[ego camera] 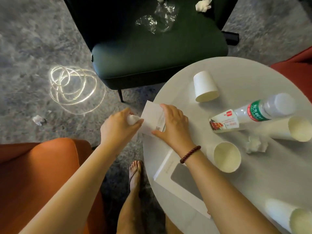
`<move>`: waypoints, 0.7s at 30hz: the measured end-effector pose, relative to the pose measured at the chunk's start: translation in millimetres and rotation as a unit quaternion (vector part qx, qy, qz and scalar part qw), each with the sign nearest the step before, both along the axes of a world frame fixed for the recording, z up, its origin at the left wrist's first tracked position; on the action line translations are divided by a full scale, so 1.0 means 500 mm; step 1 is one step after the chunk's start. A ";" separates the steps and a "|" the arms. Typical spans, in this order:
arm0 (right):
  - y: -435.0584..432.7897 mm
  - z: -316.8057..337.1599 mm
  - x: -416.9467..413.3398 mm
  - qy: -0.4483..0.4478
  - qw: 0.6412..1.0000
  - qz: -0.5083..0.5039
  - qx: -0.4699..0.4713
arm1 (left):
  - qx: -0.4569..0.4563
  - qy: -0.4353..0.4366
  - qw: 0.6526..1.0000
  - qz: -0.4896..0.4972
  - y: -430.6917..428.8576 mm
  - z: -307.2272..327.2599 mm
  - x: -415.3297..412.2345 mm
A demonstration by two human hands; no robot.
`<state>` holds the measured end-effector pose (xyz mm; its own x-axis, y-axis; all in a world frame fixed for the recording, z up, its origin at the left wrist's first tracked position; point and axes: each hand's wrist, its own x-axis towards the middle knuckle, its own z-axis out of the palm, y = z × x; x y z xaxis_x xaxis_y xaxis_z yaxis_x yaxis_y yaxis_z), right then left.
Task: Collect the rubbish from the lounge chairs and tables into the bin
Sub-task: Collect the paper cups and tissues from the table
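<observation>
My right hand (172,123) grips a small white box (152,118) at the left rim of the round white table (253,174). My left hand (118,125) is closed on a crumpled white tissue (132,119) and touches the box's left side. On the table lie several paper cups, one at the back (205,86) and one upright (227,157), a plastic bottle (253,114) on its side, a tissue ball (256,144) and a flat white box (179,181). No bin is in view.
A dark green chair (152,53) behind the table holds clear plastic wrap (157,19) and a crumpled tissue (203,4). Orange chairs stand at left (33,174) and at right (297,66). A scrap of rubbish (38,119) lies on the grey carpet.
</observation>
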<state>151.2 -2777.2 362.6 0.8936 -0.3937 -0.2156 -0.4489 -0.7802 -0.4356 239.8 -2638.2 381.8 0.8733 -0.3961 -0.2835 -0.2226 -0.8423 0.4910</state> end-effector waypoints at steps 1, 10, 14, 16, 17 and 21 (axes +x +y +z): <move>0.004 -0.008 0.001 0.000 1.000 -0.003 -0.015 | 0.005 0.012 1.000 -0.006 -0.001 -0.014 0.010; 0.016 -0.012 0.022 -0.003 0.999 -0.040 -0.022 | 0.033 0.090 0.991 -0.098 -0.035 -0.060 0.054; 0.017 -0.008 0.028 -0.005 0.999 -0.047 -0.014 | 0.023 0.093 0.989 -0.114 -0.042 -0.054 0.064; 0.018 -0.003 0.035 -0.016 0.998 -0.053 -0.015 | 0.004 0.095 0.988 -0.125 -0.042 -0.045 0.069; 0.018 0.003 0.039 -0.025 0.998 -0.057 -0.012 | -0.007 0.096 0.987 -0.131 -0.043 -0.038 0.072; 0.012 0.049 0.065 -0.070 0.994 -0.086 0.004 | -0.036 0.079 0.983 -0.159 -0.050 0.012 0.090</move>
